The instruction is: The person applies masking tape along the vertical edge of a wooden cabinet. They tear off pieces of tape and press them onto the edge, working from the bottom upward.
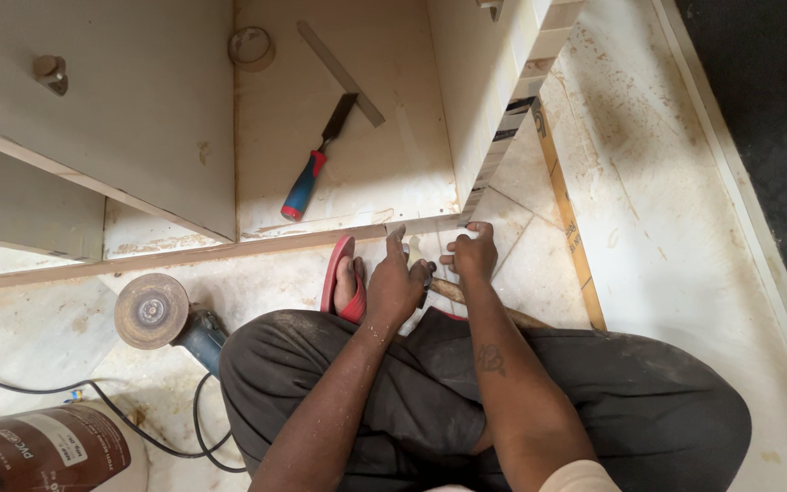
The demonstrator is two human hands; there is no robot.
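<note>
Two hands | left hand (394, 284), right hand (473, 255) at board edge (321, 239)

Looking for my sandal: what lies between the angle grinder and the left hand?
In the head view, a foot in a red sandal lies between the angle grinder and the left hand.

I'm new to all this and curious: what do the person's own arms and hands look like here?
Both forearms are bare and dusted with pale sawdust. The left hand and right hand wear no gloves. A dark tattoo marks the right forearm, and a light sleeve edge shows at the bottom.
</note>
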